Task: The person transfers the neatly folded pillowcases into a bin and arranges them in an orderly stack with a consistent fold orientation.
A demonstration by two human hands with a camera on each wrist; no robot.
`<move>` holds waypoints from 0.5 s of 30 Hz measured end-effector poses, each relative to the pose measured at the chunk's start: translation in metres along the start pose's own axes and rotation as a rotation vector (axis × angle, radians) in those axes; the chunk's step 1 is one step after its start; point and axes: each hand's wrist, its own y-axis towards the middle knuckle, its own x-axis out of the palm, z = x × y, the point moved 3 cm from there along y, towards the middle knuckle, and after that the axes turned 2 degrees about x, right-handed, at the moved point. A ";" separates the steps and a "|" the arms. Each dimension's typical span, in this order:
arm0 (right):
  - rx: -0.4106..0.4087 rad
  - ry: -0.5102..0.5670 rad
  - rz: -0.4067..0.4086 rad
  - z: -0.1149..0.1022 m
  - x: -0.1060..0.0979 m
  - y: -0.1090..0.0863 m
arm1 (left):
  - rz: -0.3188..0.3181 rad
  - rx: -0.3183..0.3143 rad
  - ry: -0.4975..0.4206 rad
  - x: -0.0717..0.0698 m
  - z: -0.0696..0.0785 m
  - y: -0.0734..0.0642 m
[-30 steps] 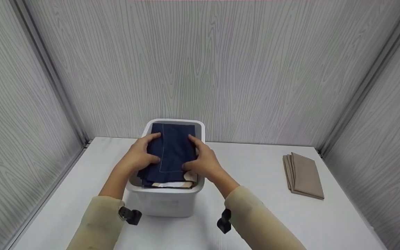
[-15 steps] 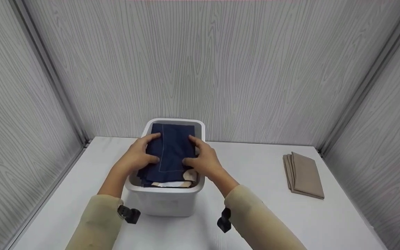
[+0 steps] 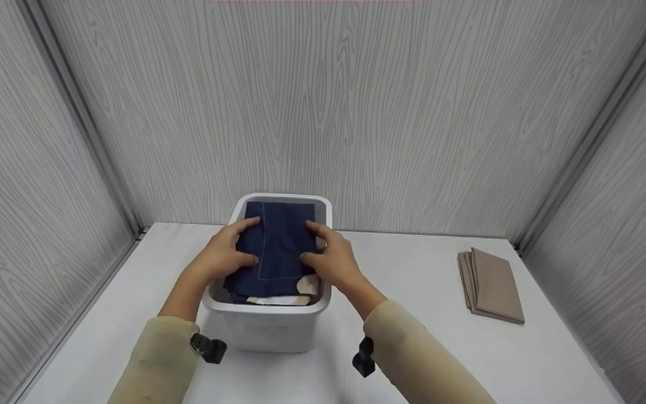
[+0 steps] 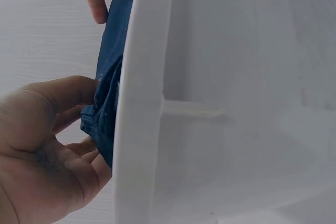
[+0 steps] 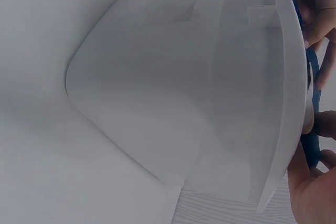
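A white plastic bin (image 3: 261, 328) stands on the table, filled with folded cloths. Topmost lies a folded navy cloth (image 3: 286, 241) with a pale stitched line, its upper layers slightly above the rim. At its left edge, my left hand (image 3: 222, 255) presses on it with thumb and index finger spread on top; the other fingers go down beside the cloth. My right hand (image 3: 334, 261) rests the same way at the right edge. Under the navy layer, a beige and white patterned cloth (image 3: 278, 299) shows at the front. In the left wrist view, the navy cloth (image 4: 107, 111) looks bunched near the rim.
A folded tan cloth (image 3: 494, 286) lies at the right side of the white table (image 3: 407, 303). Grey wood-patterned panels (image 3: 345, 112) rise behind and at both sides. The bin's far rim is close to the back panel.
My right thumb has slid slightly outward toward the cloth's right edge, showing more of the navy. My left hand, the bin and the tan cloth stay nearly as they were.
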 end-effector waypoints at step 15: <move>-0.019 -0.161 0.070 -0.001 0.002 0.002 | 0.017 0.004 0.053 0.007 0.000 0.005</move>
